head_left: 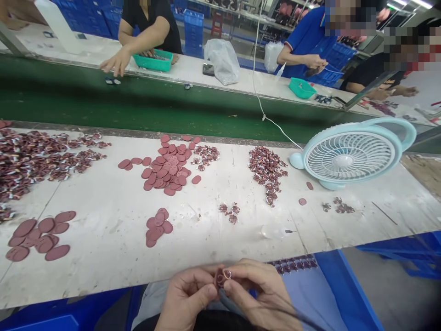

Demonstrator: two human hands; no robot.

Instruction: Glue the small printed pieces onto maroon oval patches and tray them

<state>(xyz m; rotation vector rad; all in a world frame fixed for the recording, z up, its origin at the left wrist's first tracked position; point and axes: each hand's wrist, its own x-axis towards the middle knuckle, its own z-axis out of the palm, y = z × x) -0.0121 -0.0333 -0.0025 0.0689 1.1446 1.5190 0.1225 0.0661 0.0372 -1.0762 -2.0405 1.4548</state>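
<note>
At the table's near edge, my left hand pinches a reddish-brown oval disc between thumb and fingers. My right hand grips a small shiny brown-and-white piece against the disc's face. Both sets of fingers are closed, and they partly cover the two parts. Beyond my hands lie a few similar small pieces and a little group of oval discs. A clear bottle with a thin dark tip lies on its side nearby.
A larger disc pile and small-piece piles cover parts of the white table. A light-blue fan stands right. A blue tray holds rows of pieces. Beyond the green conveyor, several people work near green baskets.
</note>
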